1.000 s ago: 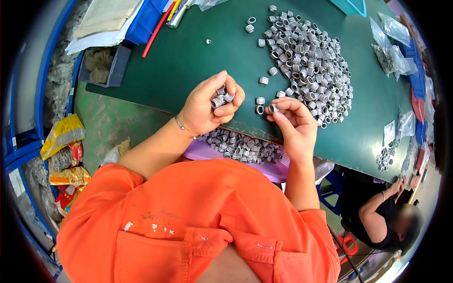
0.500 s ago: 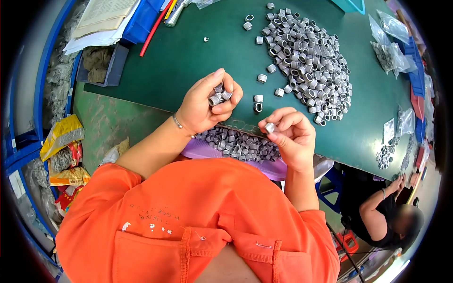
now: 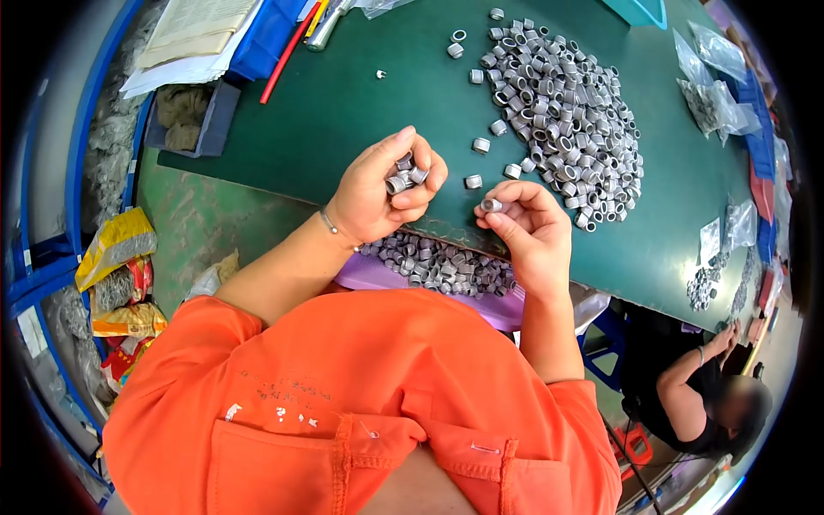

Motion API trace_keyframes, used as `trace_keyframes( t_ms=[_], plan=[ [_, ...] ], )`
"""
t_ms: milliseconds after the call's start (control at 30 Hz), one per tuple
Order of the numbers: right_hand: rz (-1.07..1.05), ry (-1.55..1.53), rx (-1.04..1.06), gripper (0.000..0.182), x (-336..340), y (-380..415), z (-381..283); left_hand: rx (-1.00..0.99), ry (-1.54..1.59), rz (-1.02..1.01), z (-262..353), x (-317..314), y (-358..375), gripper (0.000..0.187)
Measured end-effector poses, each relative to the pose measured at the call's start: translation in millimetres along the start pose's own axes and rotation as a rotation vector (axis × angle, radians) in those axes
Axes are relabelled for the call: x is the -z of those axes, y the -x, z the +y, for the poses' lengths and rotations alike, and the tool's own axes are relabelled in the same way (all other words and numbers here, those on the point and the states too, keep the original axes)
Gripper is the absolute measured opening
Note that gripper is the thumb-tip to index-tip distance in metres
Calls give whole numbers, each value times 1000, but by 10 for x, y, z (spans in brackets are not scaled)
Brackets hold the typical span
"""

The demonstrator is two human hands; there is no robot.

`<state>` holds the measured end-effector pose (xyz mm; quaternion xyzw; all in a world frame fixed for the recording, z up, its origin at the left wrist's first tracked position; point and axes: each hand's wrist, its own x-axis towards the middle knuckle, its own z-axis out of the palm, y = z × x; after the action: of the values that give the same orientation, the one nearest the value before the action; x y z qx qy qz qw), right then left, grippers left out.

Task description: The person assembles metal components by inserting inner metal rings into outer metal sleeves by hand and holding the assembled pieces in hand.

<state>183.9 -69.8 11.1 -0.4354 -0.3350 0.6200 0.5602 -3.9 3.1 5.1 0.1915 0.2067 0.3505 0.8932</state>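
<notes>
My left hand (image 3: 378, 189) is curled around several small grey metal rings (image 3: 405, 176), just above the near edge of the green table (image 3: 343, 103). To its right, my right hand (image 3: 532, 227) pinches one metal ring (image 3: 491, 205) between thumb and fingers. Beyond that hand lies a large pile of similar rings (image 3: 566, 120), with a few loose ones (image 3: 481, 145) along its left side. Below the table edge, a purple tray (image 3: 365, 273) holds many more rings, partly hidden by my body and forearms.
A grey bin with cloth (image 3: 210, 129), a blue box (image 3: 262, 43), papers (image 3: 184, 43) and a red stick (image 3: 287, 60) are at upper left. Plastic bags (image 3: 717, 94) lie at the right. A co-worker (image 3: 695, 395) sits at lower right. A turquoise container (image 3: 644, 10) is at the top.
The loose ring nearest my right hand is no longer seen on the table. My right hand has moved slightly up, and the ring in its fingers is turned differently.
</notes>
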Motion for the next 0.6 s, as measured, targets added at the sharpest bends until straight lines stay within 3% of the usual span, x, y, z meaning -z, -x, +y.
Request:
trace_keyframes(
  t_ms=[200,267,333,400,467,533,600],
  plan=[
    [-41,-155,3,20,13,67,13,8,16,1,-8,25,-7,34],
    [-206,25,193,18,48,73,46,11,17,1,-3,19,-11,34],
    [-239,141,209,16,10,68,-5,12,10,4,-1,13,-9,34],
    [-118,698,521,13,-59,-12,-4,8,5,3,-3,6,-6,34],
    [145,1048,527,18,-201,-82,13,6,0,-1,-8,1,-12,34],
    [92,1241,604,21,-167,-173,58,13,16,9,-10,19,-14,34],
    [66,1069,498,21,-147,-157,87,6,6,7,-5,20,-7,34]
  ],
)
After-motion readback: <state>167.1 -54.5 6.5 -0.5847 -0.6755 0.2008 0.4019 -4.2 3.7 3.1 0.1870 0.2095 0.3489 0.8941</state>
